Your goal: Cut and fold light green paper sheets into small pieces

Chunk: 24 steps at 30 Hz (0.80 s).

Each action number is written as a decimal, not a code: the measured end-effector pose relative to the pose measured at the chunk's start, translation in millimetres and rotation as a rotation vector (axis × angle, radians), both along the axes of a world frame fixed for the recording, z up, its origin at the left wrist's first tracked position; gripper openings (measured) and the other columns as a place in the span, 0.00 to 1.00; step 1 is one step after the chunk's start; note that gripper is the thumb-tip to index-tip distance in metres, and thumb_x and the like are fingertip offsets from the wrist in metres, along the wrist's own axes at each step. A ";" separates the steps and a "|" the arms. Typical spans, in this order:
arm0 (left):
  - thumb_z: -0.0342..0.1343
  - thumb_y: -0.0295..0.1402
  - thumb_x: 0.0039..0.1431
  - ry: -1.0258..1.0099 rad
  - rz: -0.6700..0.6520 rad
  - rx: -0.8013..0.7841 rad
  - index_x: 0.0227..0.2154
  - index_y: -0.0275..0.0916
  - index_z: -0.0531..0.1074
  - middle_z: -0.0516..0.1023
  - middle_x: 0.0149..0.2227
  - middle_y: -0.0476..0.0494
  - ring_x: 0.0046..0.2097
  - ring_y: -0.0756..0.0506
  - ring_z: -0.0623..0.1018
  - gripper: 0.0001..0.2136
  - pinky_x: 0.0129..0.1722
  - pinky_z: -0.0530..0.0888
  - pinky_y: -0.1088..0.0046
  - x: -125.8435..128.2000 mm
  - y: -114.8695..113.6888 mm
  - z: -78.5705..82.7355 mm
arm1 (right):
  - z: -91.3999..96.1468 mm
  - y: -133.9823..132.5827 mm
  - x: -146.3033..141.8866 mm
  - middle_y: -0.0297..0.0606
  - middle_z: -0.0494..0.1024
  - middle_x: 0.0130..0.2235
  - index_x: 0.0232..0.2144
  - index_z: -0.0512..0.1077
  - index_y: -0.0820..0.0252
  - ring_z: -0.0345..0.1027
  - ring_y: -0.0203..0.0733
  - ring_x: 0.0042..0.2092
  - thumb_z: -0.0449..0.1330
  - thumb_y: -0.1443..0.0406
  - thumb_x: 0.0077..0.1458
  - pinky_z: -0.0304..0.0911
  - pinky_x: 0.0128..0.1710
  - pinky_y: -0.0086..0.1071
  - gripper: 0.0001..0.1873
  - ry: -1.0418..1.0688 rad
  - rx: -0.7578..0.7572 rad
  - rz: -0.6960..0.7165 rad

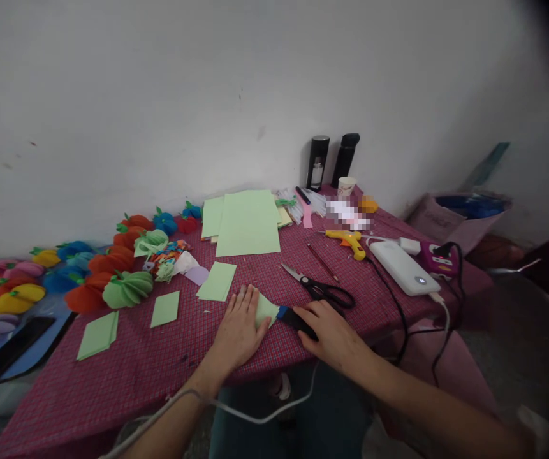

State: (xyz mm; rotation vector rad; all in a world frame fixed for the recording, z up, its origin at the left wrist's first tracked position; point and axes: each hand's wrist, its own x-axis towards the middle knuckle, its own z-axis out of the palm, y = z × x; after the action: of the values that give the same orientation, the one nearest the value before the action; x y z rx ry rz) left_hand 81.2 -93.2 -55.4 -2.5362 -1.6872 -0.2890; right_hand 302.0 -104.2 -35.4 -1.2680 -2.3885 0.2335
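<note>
My left hand [238, 325] lies flat on a small stack of light green paper [265, 308], fingers stretched out together, covering much of it. From the right, my right hand [329, 331] is closed over a black stapler [304, 324], whose blue end [282, 313] meets the paper's right corner. Black-handled scissors [319, 287] rest partly open just beyond the right hand. More light green paper pieces lie to the left: one stack [217, 281] beyond my left hand, another [165, 309] farther left, and a third [98, 335] near the table's left side.
Many coloured paper pumpkins [127, 289] crowd the left, beside paper scraps [171, 258]. Large green sheets [249, 223] lie at the back. To the right are a pencil [322, 262], a yellow glue gun [348, 242], a white power bank [401, 266] and cables. Bottles [319, 162] stand by the wall.
</note>
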 end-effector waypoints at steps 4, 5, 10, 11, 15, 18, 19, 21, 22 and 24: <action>0.37 0.45 0.59 -0.005 0.002 -0.006 0.58 0.31 0.46 0.50 0.60 0.35 0.62 0.41 0.47 0.29 0.58 0.53 0.58 0.2 -0.5 1.4 | -3.5 -1.9 2.8 0.43 0.68 0.38 0.47 0.65 0.62 0.60 0.45 0.41 0.54 0.69 0.48 0.61 0.41 0.41 0.21 0.025 0.015 -0.014; 0.37 0.45 0.59 -0.004 0.003 -0.012 0.58 0.31 0.46 0.49 0.61 0.35 0.62 0.42 0.47 0.29 0.58 0.53 0.59 0.2 -0.5 1.7 | -4.2 -2.1 3.7 0.43 0.68 0.38 0.47 0.65 0.61 0.60 0.45 0.41 0.54 0.69 0.48 0.61 0.41 0.41 0.21 0.026 0.012 -0.014; 0.37 0.45 0.59 -0.002 0.004 -0.031 0.58 0.30 0.46 0.49 0.61 0.35 0.62 0.41 0.47 0.29 0.58 0.53 0.59 -0.3 -0.6 2.2 | -5.8 -1.5 8.1 0.43 0.68 0.38 0.46 0.65 0.63 0.60 0.45 0.41 0.54 0.69 0.48 0.62 0.41 0.41 0.20 0.018 -0.005 -0.019; 0.37 0.45 0.59 -0.004 0.002 -0.030 0.58 0.30 0.46 0.49 0.61 0.34 0.62 0.41 0.47 0.29 0.58 0.53 0.59 -0.5 -0.7 2.2 | -5.9 -1.2 9.2 0.43 0.68 0.39 0.46 0.65 0.63 0.60 0.45 0.41 0.54 0.69 0.48 0.62 0.41 0.41 0.20 0.022 -0.005 -0.018; 0.37 0.45 0.59 -0.012 -0.018 -0.016 0.59 0.30 0.44 0.48 0.61 0.34 0.62 0.41 0.47 0.29 0.58 0.53 0.58 -1.0 -1.4 1.9 | -6.3 0.7 13.2 0.44 0.69 0.39 0.46 0.66 0.62 0.61 0.45 0.41 0.54 0.68 0.48 0.62 0.41 0.41 0.20 0.036 0.001 -0.003; 0.37 0.45 0.59 -0.016 -0.024 -0.012 0.59 0.31 0.44 0.48 0.61 0.34 0.62 0.42 0.47 0.29 0.58 0.53 0.58 -1.0 -1.8 1.8 | -5.9 1.6 13.4 0.43 0.69 0.39 0.47 0.65 0.61 0.61 0.44 0.42 0.55 0.69 0.48 0.62 0.42 0.41 0.20 0.033 -0.003 0.010; 0.37 0.45 0.59 -0.017 -0.023 -0.010 0.59 0.31 0.44 0.48 0.61 0.34 0.62 0.42 0.47 0.29 0.58 0.53 0.58 -1.0 -1.9 1.8 | -5.3 1.8 12.5 0.43 0.69 0.39 0.47 0.65 0.60 0.61 0.44 0.42 0.55 0.69 0.48 0.62 0.42 0.41 0.20 0.032 -0.004 0.013; 0.37 0.45 0.59 -0.021 -0.021 -0.006 0.59 0.31 0.44 0.48 0.61 0.34 0.62 0.42 0.47 0.29 0.58 0.53 0.58 -1.0 -1.8 1.8 | -3.2 2.0 9.4 0.43 0.68 0.40 0.47 0.65 0.60 0.61 0.44 0.42 0.55 0.69 0.48 0.61 0.42 0.41 0.21 0.025 -0.009 0.016; 0.37 0.45 0.59 -0.022 -0.019 -0.003 0.59 0.31 0.45 0.49 0.61 0.34 0.62 0.42 0.47 0.29 0.58 0.53 0.58 -0.9 -1.8 1.9 | -1.9 2.3 7.5 0.43 0.68 0.40 0.47 0.65 0.60 0.61 0.44 0.42 0.54 0.69 0.48 0.61 0.41 0.41 0.21 0.019 -0.011 0.018; 0.37 0.45 0.59 -0.022 -0.020 0.003 0.59 0.32 0.44 0.49 0.61 0.35 0.62 0.41 0.47 0.29 0.57 0.53 0.58 -0.6 -1.8 2.3 | 0.9 3.5 3.6 0.43 0.68 0.39 0.47 0.65 0.61 0.60 0.45 0.42 0.54 0.69 0.48 0.61 0.42 0.41 0.20 0.006 -0.015 0.023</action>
State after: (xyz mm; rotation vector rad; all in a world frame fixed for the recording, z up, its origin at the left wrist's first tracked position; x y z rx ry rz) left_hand 80.6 -95.0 -53.1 -2.5580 -1.6691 -0.3218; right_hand 305.6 -100.6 -34.5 -1.2453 -2.4018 0.2625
